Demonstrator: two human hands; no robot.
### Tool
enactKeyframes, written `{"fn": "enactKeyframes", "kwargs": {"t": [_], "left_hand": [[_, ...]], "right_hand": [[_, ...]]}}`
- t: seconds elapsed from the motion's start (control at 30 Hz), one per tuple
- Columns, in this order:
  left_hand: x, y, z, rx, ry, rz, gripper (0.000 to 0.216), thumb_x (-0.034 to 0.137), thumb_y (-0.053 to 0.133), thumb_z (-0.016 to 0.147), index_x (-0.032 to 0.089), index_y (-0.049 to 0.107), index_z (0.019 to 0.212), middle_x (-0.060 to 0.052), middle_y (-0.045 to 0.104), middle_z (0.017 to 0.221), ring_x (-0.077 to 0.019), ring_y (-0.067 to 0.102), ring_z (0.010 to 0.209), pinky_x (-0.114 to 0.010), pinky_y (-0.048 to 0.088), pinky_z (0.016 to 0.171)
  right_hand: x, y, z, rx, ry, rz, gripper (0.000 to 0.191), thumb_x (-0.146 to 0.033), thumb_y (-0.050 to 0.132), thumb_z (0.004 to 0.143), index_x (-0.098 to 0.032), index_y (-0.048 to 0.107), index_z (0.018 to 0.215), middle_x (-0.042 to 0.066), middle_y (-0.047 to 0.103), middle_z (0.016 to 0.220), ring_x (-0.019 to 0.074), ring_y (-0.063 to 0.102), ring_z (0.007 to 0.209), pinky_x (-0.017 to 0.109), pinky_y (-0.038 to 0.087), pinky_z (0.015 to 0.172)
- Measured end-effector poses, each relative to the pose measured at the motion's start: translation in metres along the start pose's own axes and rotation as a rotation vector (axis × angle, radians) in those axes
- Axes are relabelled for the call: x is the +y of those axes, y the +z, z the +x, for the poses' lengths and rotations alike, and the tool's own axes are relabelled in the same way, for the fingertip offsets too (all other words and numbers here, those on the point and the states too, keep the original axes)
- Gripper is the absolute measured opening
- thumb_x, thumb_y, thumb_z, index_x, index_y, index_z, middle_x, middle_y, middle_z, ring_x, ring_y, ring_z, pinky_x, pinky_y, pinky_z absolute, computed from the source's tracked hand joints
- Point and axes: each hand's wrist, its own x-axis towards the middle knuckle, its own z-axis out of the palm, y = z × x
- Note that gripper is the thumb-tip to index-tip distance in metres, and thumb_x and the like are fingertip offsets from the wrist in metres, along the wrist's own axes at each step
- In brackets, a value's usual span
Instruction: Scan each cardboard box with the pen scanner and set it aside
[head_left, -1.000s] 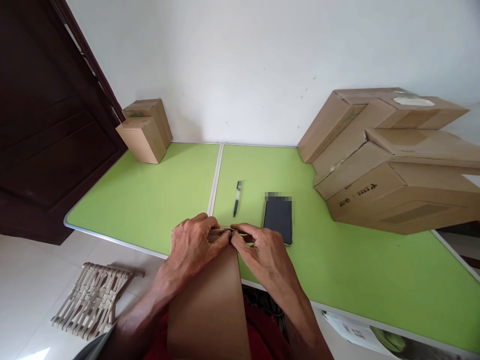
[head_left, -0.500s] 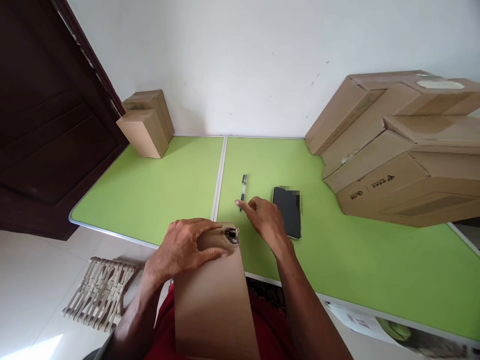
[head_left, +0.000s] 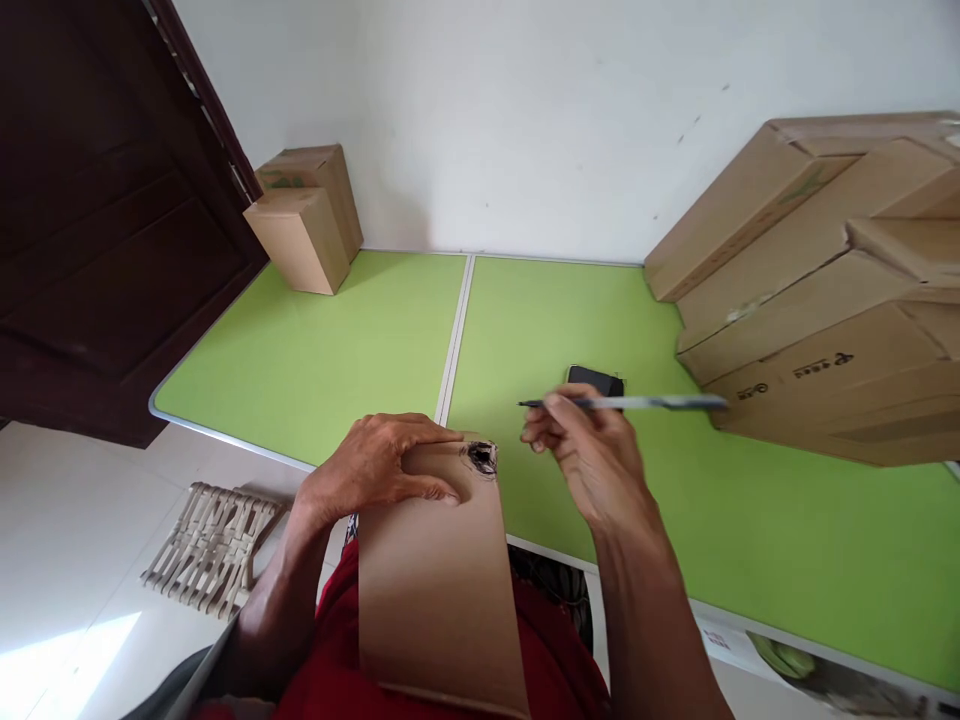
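Observation:
A long cardboard box rests against my body and the table's front edge. Its upper right corner has a torn hole with black marks around it. Around the box's far end my left hand is wrapped, thumb on the near face and fingers over the top. My right hand grips a pen between thumb and fingers, raised above the table to the right of the hole. The pen lies nearly level, its dark tip pointing left toward the box. Behind the right hand, a dark phone is partly hidden.
The green table runs along a white wall. Two small cardboard boxes stand at the back left, and several larger cardboard boxes lean at the right. A woven stool is on the floor at left, near a dark door.
My right hand has picked the pen up off the table and moved right with it. My left hand keeps its hold on the box. The view has shifted slightly.

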Motion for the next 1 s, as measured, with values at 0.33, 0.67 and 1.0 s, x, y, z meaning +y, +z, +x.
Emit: {"fn": "enactKeyframes", "kwargs": {"t": [0.33, 0.67, 1.0], "left_hand": [[-0.001, 0.002, -0.002, 0.012, -0.01, 0.009, 0.049, 0.038, 0.092, 0.08, 0.033, 0.08, 0.128, -0.003, 0.083, 0.121, -0.0295, 0.077, 0.112, -0.033, 0.054, 0.092], [-0.005, 0.006, -0.003, 0.033, 0.005, 0.023, 0.049, 0.04, 0.092, 0.081, 0.034, 0.08, 0.128, -0.002, 0.084, 0.119, -0.0288, 0.077, 0.109, -0.033, 0.053, 0.091], [-0.005, 0.005, -0.004, 0.022, -0.002, 0.049, 0.047, 0.041, 0.091, 0.083, 0.032, 0.08, 0.127, -0.004, 0.083, 0.121, -0.0291, 0.077, 0.112, -0.033, 0.052, 0.092]], "right_hand": [[-0.005, 0.046, -0.092, 0.246, -0.386, 0.198, 0.005, -0.03, 0.073, 0.099, -0.027, 0.075, 0.097, 0.002, 0.072, 0.098, 0.0195, 0.07, 0.096, 0.032, 0.054, 0.086], [-0.008, 0.047, -0.081, 0.239, -0.467, -0.038, 0.006, -0.03, 0.071, 0.1, -0.025, 0.074, 0.097, 0.004, 0.07, 0.104, 0.0204, 0.068, 0.092, 0.03, 0.048, 0.066], [-0.012, 0.04, -0.077, 0.152, -0.556, -0.167, 0.005, -0.024, 0.069, 0.102, -0.026, 0.069, 0.097, 0.003, 0.067, 0.109, 0.0209, 0.07, 0.103, 0.038, 0.057, 0.092]]}}
